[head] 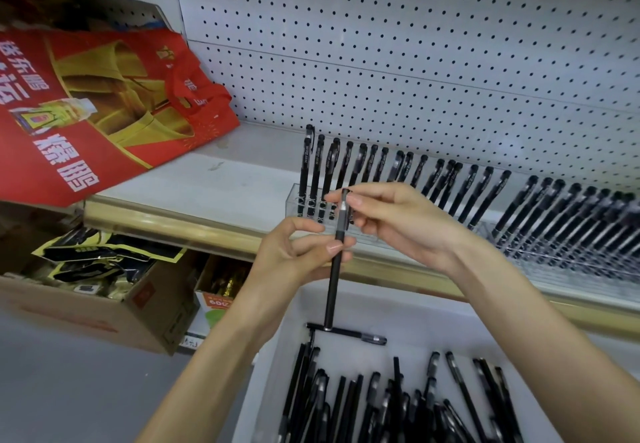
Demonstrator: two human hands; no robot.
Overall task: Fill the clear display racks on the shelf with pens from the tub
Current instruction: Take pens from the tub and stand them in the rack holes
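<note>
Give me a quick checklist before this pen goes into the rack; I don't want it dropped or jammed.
1. Pen held by both hands: left hand on the barrel, right hand at the top. Ok.
2. Pen upright, roughly vertical. Ok.
3. Free hole in the left rack: front holes hidden by the hands. Cannot tell.
4. Pen clear of the tub: lifted above it. Ok.
5. Pen above the rack: in front of it, not over a hole. Not ok.

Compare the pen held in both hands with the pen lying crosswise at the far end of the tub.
The held pen stands nearly upright, gripped by both hands; the crosswise pen lies flat in the tub, untouched. The held one's cap points up, the other's points right. Both are slim black pens.
</note>
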